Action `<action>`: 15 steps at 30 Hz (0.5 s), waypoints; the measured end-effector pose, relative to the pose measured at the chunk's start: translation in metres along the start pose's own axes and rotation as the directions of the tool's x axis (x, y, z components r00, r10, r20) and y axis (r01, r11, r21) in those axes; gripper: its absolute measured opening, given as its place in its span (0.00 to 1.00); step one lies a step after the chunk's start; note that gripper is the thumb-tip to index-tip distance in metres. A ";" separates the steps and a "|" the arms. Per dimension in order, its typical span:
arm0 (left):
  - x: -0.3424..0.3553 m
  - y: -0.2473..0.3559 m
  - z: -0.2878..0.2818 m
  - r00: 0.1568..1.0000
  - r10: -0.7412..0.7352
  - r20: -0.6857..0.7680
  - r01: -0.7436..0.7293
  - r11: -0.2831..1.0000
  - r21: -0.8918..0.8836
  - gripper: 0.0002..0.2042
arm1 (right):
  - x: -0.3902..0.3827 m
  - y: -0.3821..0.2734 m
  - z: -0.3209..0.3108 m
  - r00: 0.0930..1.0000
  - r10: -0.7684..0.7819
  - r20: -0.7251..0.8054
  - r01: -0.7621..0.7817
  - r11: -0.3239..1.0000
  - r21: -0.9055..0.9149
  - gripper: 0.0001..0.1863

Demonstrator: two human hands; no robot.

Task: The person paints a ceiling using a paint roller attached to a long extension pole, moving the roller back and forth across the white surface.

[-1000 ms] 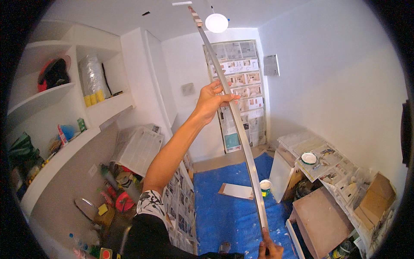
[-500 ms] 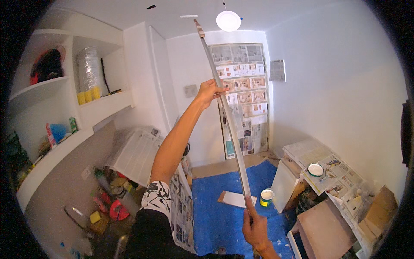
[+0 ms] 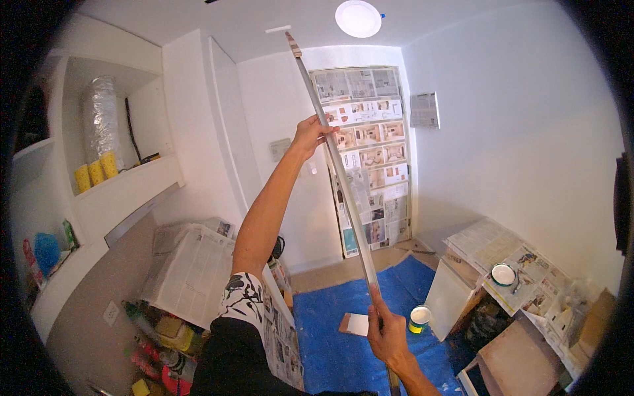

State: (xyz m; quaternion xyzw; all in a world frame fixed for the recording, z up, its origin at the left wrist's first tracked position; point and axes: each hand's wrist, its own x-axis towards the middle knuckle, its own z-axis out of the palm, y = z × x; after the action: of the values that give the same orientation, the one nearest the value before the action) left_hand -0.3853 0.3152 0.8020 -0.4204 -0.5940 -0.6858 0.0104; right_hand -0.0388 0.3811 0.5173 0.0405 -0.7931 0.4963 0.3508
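Note:
A long, narrow strip (image 3: 348, 198), pale grey along most of its length with a bare wood-coloured upper tip, rises at a slant in front of me toward the ceiling. Partway up, my left hand (image 3: 310, 137) pinches it between thumb and fingers with the arm stretched out. Lower down, my right hand (image 3: 386, 333) is wrapped around the same strip, whose bottom end continues below that hand. Close to the right hand, a white board with a brown end (image 3: 356, 324) lies on the blue floor sheet (image 3: 323, 360), and an open paint can (image 3: 419, 319) stands there.
Newspaper covers the far door (image 3: 370, 158) and the low furniture on the right, where a paint lid (image 3: 503, 274) lies. White shelves (image 3: 132, 178) hold a foil-wrapped tube (image 3: 101, 122) at left. Bottles and tools crowd below. A round lamp (image 3: 358, 18) is overhead.
My view has shifted, so the shelves sit farther left and the right-hand furniture farther right. The strip's top has moved slightly left in view. Both hands keep their hold on it.

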 end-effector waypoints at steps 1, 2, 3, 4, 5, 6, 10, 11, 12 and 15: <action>0.005 -0.002 -0.005 1.000 0.005 0.001 -0.005 1.000 0.005 0.26 | 0.006 0.003 0.005 1.000 -0.013 0.019 0.013 1.000 -0.016 0.25; 0.010 -0.004 -0.010 1.000 0.011 0.002 -0.011 1.000 0.010 0.26 | 0.012 0.008 0.009 0.999 -0.024 0.039 0.026 0.999 -0.031 0.27; 0.015 -0.006 -0.015 1.000 0.014 0.005 -0.014 1.000 0.015 0.26 | 0.016 0.011 0.013 0.998 -0.034 0.058 0.036 0.998 -0.047 0.28; 0.019 -0.007 -0.018 1.000 0.020 0.002 -0.020 1.000 0.017 0.26 | 0.021 0.011 0.017 0.998 -0.026 0.060 0.029 0.998 -0.051 0.28; 0.024 -0.008 -0.021 1.000 0.026 0.000 -0.026 0.999 0.018 0.25 | 0.027 0.011 0.020 0.998 -0.017 0.062 0.021 0.998 -0.055 0.28; 0.027 -0.006 -0.025 0.999 0.035 -0.006 -0.035 0.999 0.022 0.25 | 0.031 0.010 0.022 0.998 -0.014 0.068 0.018 0.998 -0.059 0.28; 0.033 0.007 -0.029 0.998 0.056 0.028 -0.057 0.997 0.048 0.24 | 0.037 0.012 0.026 0.997 -0.068 0.030 0.070 0.996 -0.056 0.27; 0.031 0.009 -0.026 0.997 0.070 0.019 -0.071 0.995 0.065 0.23 | 0.036 0.012 0.025 0.997 -0.076 0.028 0.077 0.995 -0.068 0.27; 0.027 0.013 -0.021 0.996 0.083 0.012 -0.084 0.993 0.083 0.23 | 0.034 0.012 0.024 0.996 -0.083 0.024 0.084 0.993 -0.078 0.27; 0.006 0.031 -0.006 0.997 0.068 0.030 -0.071 0.994 0.078 0.24 | 0.015 0.008 0.015 0.998 -0.050 0.039 0.052 0.997 -0.052 0.28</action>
State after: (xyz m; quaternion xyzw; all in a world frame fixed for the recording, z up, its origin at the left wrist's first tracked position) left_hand -0.3766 0.3041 0.8307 -0.4494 -0.6057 -0.6553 0.0426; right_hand -0.0613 0.3769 0.5167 0.0610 -0.8112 0.4651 0.3492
